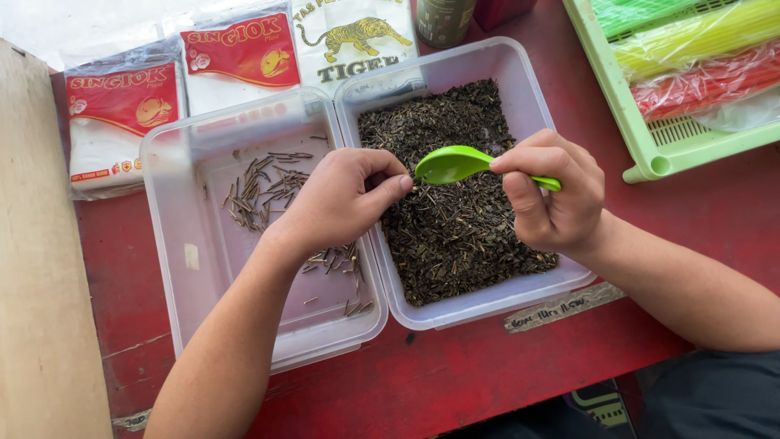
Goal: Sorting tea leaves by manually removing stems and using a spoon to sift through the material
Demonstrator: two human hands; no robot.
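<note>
Sorting dry dark loose tea leaves [455, 236] in the right clear plastic rectangular tub [520, 69], picking the thin stalks out by hand. Right hand [552, 195] gripping the handle of a bright green plastic spoon [451, 162], fingers [520, 191] clenched around it, bowl hovering just above the leaves. Left hand [337, 199] pinching thumb and forefinger together beside the spoon's tip, probably holding a small stalk, too tiny for telling surely. Next, probably carrying the pinch across the shared rims and releasing over the left clear plastic tub [175, 203], joining the pale brown stalks [264, 187] there. Both tubs sitting side by side on the red painted worktop [715, 211].
</note>
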